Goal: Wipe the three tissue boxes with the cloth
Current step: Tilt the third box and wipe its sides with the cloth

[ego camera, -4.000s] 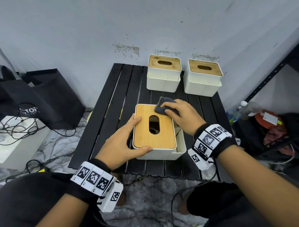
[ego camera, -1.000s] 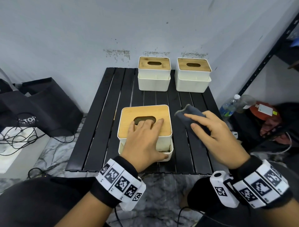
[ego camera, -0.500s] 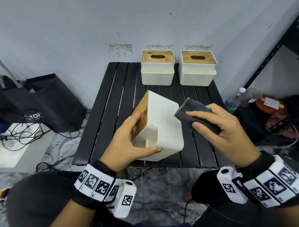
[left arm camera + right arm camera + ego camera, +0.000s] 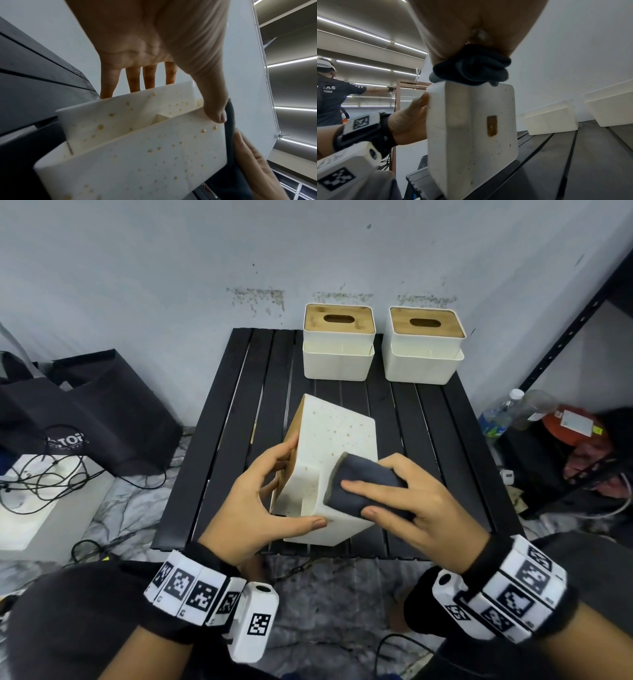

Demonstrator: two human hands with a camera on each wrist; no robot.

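Note:
A white tissue box [image 4: 334, 436] with a wooden lid stands tipped on its side near the front of the black slatted table [image 4: 222, 419], its speckled white wall [image 4: 137, 155] facing up. My left hand [image 4: 260, 508] grips it, fingers on the lid side and thumb across the near wall. My right hand [image 4: 407, 501] holds a folded dark grey cloth [image 4: 359, 484] and presses it on the box's upper right side; the same cloth [image 4: 471, 67] sits bunched on the box's top edge. Two more white tissue boxes [image 4: 337, 342] [image 4: 424, 345] stand upright at the back.
A black bag [image 4: 89, 409] and a white box with cables [image 4: 30, 491] are on the floor at left. A black metal rack [image 4: 561, 337], plastic bottles [image 4: 500, 412] and red clutter are at right. Another person [image 4: 329, 94] stands far off.
The near box, flat on the table a second ago, was tipped onto its side by my left hand. My right hand has brought the cloth from beside the box onto its wall.

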